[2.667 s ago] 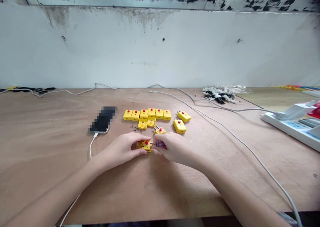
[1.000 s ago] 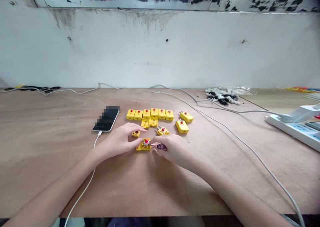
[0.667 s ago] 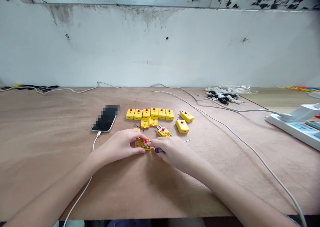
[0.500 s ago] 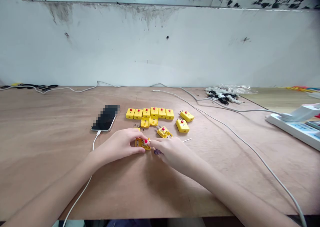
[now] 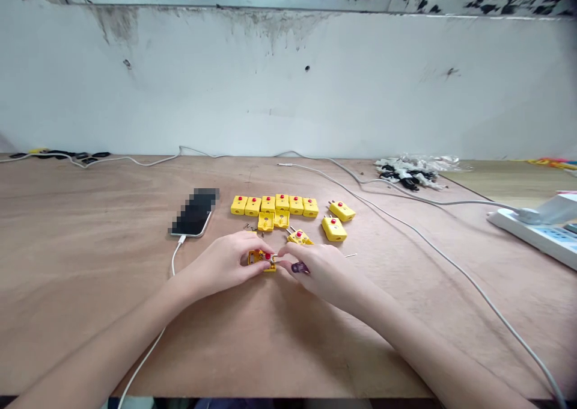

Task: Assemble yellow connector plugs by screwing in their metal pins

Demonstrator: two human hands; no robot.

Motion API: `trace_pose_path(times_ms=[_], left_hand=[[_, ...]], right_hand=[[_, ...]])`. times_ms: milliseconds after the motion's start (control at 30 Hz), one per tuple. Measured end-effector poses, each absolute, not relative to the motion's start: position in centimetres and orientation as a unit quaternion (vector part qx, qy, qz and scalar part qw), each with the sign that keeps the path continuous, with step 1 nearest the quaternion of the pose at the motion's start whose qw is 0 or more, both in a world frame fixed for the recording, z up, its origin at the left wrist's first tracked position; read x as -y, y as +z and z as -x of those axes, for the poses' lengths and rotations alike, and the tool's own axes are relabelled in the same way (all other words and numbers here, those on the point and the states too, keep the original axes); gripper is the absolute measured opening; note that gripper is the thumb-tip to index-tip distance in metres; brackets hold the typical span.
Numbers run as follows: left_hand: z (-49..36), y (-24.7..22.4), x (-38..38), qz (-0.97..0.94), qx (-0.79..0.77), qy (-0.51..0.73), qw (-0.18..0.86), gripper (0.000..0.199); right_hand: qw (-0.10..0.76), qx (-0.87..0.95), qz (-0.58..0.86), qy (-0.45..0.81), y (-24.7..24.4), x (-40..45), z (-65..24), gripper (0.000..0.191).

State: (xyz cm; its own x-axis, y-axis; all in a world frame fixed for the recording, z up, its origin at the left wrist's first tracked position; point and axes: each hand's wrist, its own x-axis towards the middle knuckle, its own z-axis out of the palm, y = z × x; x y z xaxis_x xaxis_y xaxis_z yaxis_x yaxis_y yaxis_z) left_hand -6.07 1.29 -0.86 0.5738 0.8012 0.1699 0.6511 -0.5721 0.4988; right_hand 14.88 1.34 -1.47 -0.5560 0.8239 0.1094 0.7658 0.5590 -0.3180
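My left hand [image 5: 234, 258] is closed round an opened yellow connector [image 5: 253, 256], whose red spot and metal inside parts show between thumb and fingers. My right hand [image 5: 322, 270] is closed on a small screwdriver [image 5: 300, 267] with a dark purple handle. Its thin end points left at the connector's right side; whether it touches is hard to make out. Just beyond my right hand lies another yellow connector [image 5: 299, 236] with its pins out and its inside showing. Two yellow half shells [image 5: 265, 221] and a few small screws [image 5: 247, 226] lie past my left fingers.
Several closed yellow connectors [image 5: 282, 202] stand in a row further back, with two more [image 5: 334, 229] to the right. A phone [image 5: 193, 216] on a white cable lies at left. White cables [image 5: 406, 237] cross the right side toward a power strip [image 5: 532, 228]. Bagged cables [image 5: 408, 173] lie behind.
My right hand has shifted slightly back from the connector, and the purple handle shows more. My left hand keeps its hold. The whole view has moved a little.
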Motion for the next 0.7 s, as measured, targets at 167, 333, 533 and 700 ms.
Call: trace_pose_path(times_ms=[167,333,533,700], left_hand=[[5.7,-1.1,-1.3,-0.867,-0.417,0.2,0.184,0.013],[5.6,-1.2,-1.2,-0.872,-0.422,0.197,0.151,0.011],[5.6,-0.8,-1.1,-0.867,-0.44,0.183,0.143,0.01],[4.8,-0.9,-0.9,-0.845,-0.476,0.2,0.139,0.014]], right_hand=[[0.103,0.881,0.441,0.138,-1.5,-1.4,-14.6,0.016],[0.071,0.901,0.418,0.089,-1.7,-1.3,-14.3,0.015],[0.049,0.92,0.387,0.044,-2.1,-1.2,-14.2,0.017],[0.069,0.888,0.448,0.082,-1.5,-1.2,-14.6,0.013]])
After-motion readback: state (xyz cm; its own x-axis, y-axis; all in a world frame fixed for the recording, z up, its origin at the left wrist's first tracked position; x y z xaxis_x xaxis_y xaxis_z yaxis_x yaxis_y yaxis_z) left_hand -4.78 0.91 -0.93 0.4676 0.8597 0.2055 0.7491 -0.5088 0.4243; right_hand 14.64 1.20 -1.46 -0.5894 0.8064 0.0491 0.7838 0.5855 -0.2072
